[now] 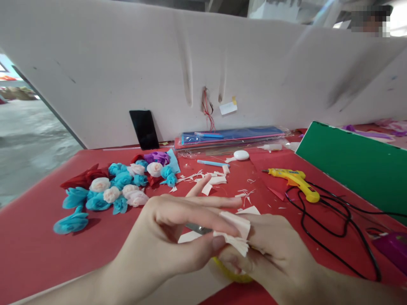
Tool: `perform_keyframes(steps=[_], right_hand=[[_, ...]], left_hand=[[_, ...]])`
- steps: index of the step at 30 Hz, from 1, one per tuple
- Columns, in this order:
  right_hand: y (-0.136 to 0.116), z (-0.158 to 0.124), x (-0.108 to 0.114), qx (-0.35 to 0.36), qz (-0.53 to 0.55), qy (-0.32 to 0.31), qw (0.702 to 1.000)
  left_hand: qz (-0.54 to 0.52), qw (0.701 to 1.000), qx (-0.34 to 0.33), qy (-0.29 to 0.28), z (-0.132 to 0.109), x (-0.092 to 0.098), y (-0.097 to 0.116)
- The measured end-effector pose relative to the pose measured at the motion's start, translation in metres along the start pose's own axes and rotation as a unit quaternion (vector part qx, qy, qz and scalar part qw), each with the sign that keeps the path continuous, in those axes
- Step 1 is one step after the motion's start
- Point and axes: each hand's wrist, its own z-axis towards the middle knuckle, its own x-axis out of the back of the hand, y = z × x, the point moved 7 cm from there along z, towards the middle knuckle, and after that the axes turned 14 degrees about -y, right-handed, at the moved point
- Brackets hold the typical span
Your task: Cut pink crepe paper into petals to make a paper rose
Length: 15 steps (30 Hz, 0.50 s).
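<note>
Centre-low in view, pinching a folded scrap of pale paper between thumb and forefinger of the left hand; clamping it firmly, pressing with the thumb pad from the near side, stretching the other fingers out flat toward the right, lifting the little finger toward the far edge; backing the same scrap from the right with the right hand, curling its fingers under; keeping that grip hidden behind the scrap and the left thumb, so impossible to tell whether clasping the paper or only propping it.

Sitting right at the left thumb tip, touching both hands, bridging the gap between them; running its long axis roughly left to right, tilting slightly down toward the near side, turning its layered, ragged edge toward the left thumb; lying closer to the left fingertips than to the right palm; hovering above the red table, not resting on it.

Showing just beneath the hands a yellow loop and a sliver of metal, probably scissors; not clear whether held or lying loose.

Lying well apart to the far left, a cluster of blue, white and red paper flowers; scattering beyond the hands, white paper trimmings; resting off to the right, a yellow glue gun trailing a black cord, beside a green sheet.
</note>
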Motion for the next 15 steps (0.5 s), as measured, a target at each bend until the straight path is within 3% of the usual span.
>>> perform_keyframes(steps=[15], right_hand=[[0.016, -0.002, -0.005, -0.091, 0.119, 0.001, 0.989]], left_hand=[[0.007, 0.997, 0.059, 0.053, -0.004, 0.005, -0.01]])
